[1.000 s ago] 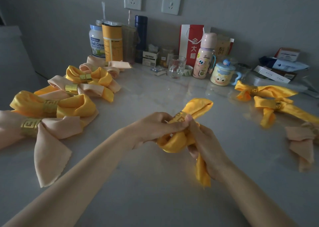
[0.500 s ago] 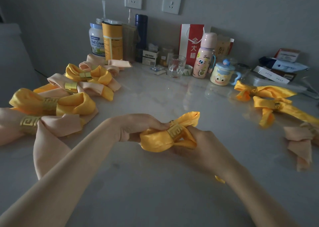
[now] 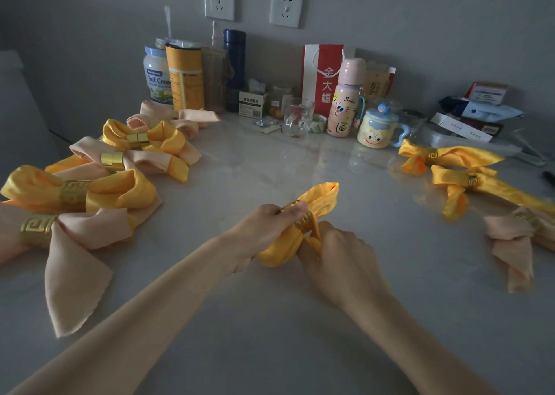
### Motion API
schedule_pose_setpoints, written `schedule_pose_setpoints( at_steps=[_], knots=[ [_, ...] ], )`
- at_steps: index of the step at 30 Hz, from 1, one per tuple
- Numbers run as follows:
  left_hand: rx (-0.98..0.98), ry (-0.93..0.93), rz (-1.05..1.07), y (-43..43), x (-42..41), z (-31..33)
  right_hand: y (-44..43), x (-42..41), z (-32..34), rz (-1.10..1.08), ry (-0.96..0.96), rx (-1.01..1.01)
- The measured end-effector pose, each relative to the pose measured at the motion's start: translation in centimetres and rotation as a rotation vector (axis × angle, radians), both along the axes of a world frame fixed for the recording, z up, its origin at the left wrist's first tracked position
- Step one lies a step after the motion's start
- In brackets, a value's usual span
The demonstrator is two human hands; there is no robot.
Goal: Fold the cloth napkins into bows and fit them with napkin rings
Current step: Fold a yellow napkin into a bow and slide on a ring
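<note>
A yellow satin napkin (image 3: 322, 198) with a gold napkin ring (image 3: 303, 221) around its middle is held just above the pale table (image 3: 270, 166) at the centre. My left hand (image 3: 264, 232) grips the napkin at the ring, thumb on top of the ring. My right hand (image 3: 339, 259) pinches the napkin's lower fold right beside the ring. One loop sticks up to the right of my left hand; the other bulges between both hands.
Several finished yellow and peach bows with gold rings (image 3: 78, 190) lie along the left. Two ringed yellow napkins (image 3: 450, 157) and a peach one (image 3: 516, 238) lie at right. Bottles, jars, a glass (image 3: 297, 116) and a mug (image 3: 377, 128) line the back wall.
The napkin turned in my hands: the hanging tail seen a second ago is gone from view, and the bow now tilts with one loop pointing up to the right.
</note>
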State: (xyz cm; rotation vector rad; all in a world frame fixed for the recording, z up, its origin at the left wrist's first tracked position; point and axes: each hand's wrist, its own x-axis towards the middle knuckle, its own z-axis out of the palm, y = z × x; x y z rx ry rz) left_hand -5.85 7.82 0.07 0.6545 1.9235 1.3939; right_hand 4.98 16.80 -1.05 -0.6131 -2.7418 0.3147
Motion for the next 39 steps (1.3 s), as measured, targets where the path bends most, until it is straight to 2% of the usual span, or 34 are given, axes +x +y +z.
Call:
schedule_pose_setpoints(
  at_steps=[7,11,14,16,19,20,22,24,26,27,30,35,37,39],
  knots=[
    [0.035,-0.037,0.013,-0.1,0.2,0.1,0.2,0.4,0.6,0.050,0.018,0.005],
    [0.070,-0.103,0.072,0.0,0.1,-0.3,0.9,0.4,0.5,0.106,0.021,0.075],
    [0.084,-0.179,0.141,0.1,0.2,-0.5,0.7,0.5,0.3,0.135,0.101,0.074],
    [0.108,-0.308,0.164,-0.1,0.0,-0.2,0.8,0.4,0.2,0.142,0.210,0.073],
    [0.344,-0.724,0.134,-0.7,-0.5,1.0,1.7,-0.1,0.4,0.037,0.466,-0.032],
    [0.394,-0.733,0.108,-0.6,-0.4,1.2,2.2,-0.1,0.6,-0.020,0.558,-0.089],
    [0.367,-0.488,0.039,-0.2,0.6,0.9,2.8,0.1,1.0,-0.079,0.651,-0.135],
    [0.349,-0.218,-0.070,0.2,2.1,0.7,2.6,0.3,0.9,-0.044,0.614,-0.172],
    [0.359,-0.135,-0.156,0.4,3.1,0.4,1.9,0.4,0.5,0.021,0.531,-0.213],
    [0.380,-0.120,-0.134,0.3,3.2,0.7,1.4,0.4,0.3,0.046,0.533,-0.188],
    [0.421,-0.131,0.053,0.0,2.1,0.7,0.6,0.1,-0.1,0.147,0.547,-0.053],
    [0.470,-0.303,0.124,0.2,1.7,0.7,1.2,0.0,-0.2,0.267,0.459,-0.060],
    [0.444,-0.365,0.165,0.3,1.3,0.6,1.3,0.1,-0.1,0.258,0.466,-0.188],
    [0.406,-0.460,0.193,0.1,1.1,0.7,1.3,0.1,0.6,0.160,0.464,-0.512]
  ],
)
